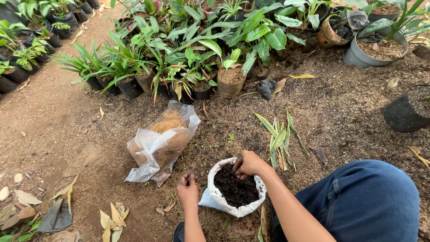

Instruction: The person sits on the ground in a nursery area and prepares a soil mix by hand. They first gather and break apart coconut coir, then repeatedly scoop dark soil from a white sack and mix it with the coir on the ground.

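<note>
A small white plastic grow bag [233, 197] stands upright on the bare brown soil of the ground [67, 130], its mouth rolled down into a thick crumpled rim and its inside filled almost to the top with dark, crumbly black potting soil [235, 188]. It sits near the lower middle of the ground patch, just right of a clear plastic bag stuffed with brown coconut fibre [163, 139] that lies tilted on its side, and just below a loose bunch of cut green striped sword-shaped leaves [278, 140] lying flat on the ground.
</note>
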